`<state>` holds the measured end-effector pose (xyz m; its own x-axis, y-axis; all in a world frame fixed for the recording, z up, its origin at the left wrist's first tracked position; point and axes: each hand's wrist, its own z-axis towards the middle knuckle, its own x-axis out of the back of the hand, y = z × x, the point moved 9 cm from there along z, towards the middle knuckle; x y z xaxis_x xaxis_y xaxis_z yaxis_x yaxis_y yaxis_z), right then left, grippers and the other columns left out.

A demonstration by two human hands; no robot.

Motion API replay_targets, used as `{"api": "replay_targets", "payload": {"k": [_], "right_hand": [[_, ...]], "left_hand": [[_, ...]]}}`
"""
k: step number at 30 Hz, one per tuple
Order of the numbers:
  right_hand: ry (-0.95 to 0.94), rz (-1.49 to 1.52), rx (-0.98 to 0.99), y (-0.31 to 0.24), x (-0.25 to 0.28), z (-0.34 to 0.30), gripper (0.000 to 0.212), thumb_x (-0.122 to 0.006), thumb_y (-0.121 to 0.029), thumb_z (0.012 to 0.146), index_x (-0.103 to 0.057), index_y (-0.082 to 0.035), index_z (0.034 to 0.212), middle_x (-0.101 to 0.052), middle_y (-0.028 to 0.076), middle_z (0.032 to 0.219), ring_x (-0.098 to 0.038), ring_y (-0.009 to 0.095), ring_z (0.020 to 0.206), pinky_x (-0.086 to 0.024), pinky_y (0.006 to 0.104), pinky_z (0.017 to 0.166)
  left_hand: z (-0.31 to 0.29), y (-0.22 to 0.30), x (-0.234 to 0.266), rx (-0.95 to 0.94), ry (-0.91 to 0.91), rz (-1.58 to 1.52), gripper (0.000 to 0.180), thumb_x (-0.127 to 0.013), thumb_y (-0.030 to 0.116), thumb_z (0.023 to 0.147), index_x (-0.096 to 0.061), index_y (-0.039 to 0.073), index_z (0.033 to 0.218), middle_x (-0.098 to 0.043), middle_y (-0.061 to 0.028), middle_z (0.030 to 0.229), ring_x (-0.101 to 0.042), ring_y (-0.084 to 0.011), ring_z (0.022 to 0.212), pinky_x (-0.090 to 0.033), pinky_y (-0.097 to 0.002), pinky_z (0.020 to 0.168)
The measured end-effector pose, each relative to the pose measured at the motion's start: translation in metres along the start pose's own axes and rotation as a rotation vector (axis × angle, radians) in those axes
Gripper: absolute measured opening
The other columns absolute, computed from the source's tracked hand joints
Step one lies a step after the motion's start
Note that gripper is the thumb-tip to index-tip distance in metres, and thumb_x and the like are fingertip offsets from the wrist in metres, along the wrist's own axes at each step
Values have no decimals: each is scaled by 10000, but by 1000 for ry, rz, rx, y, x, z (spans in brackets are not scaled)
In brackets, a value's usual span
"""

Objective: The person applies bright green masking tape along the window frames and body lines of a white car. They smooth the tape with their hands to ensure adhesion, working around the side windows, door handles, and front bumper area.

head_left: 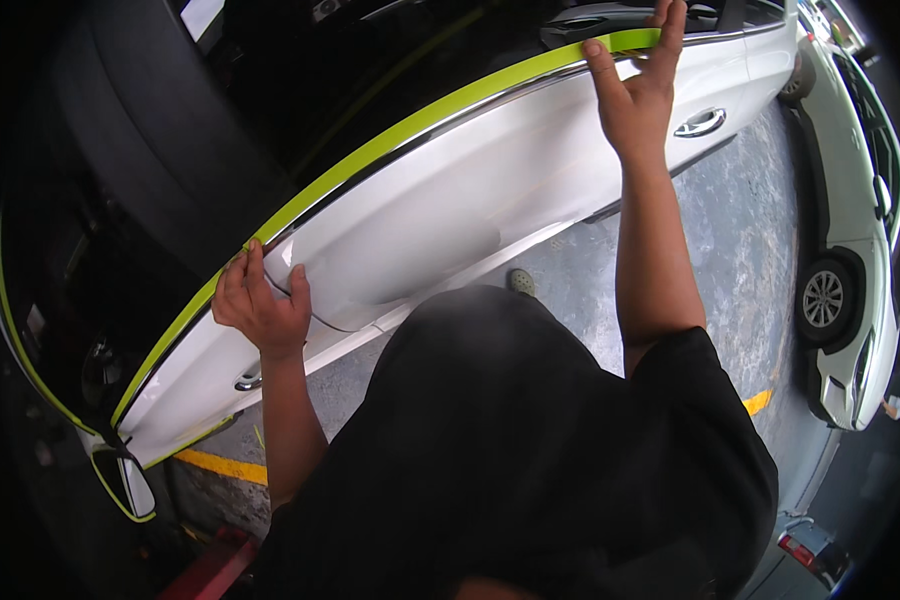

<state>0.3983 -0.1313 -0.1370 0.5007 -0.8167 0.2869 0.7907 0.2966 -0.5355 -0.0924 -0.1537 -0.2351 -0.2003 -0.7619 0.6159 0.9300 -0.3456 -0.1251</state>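
A bright green tape strip (480,88) runs along the lower window edge of a white car (420,200), just above a shiny trim line. At the strip's left part, the fingertips of my left hand (270,312) rest against it, with the thumb spread away over the white door. Farther right, my right hand (642,105) has its thumb on the green strip near its far end. Its other fingers are stretched upward and apart, over the window edge. Neither hand visibly grips anything.
Chrome door handles (700,123) stick out from the white doors. A side mirror (130,482) edged in green juts out at lower left. Another white car (838,190) stands at the right, across the grey floor (735,215). A green clog (521,281) shows below me.
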Motion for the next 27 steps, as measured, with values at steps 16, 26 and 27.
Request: {"api": "replay_targets", "payload": {"k": [16, 26, 27], "right_hand": [[17, -246, -50, 39, -39, 7, 1177, -839, -597, 894, -222, -11, 1707, -210, 335, 1749, -229, 489, 1622, -220, 528, 1325], [-18, -319, 26, 59, -48, -2, 1215, -886, -577, 856, -223, 20, 1681, -283, 432, 1667, -333, 571, 1534, -314, 538, 1264], [-32, -304, 3, 60, -48, -3, 1215, -883, -577, 858, -217, 17, 1682, -301, 429, 1657, -344, 570, 1525, -323, 539, 1260]], "left_hand": [[-3, 4, -3, 39, -11, 20, 656, -726, 551, 956, -706, 69, 1401, -584, -94, 1314, -448, -284, 1331, -283, -491, 1113], [-4, 3, 0, 59, 59, -1, 623, -746, 516, 912, -722, 106, 1381, -613, -56, 1303, -487, -267, 1305, -283, -481, 1100], [-4, 3, 1, 55, 63, -4, 626, -745, 519, 914, -721, 106, 1384, -612, -55, 1302, -487, -268, 1301, -282, -482, 1103]]}}
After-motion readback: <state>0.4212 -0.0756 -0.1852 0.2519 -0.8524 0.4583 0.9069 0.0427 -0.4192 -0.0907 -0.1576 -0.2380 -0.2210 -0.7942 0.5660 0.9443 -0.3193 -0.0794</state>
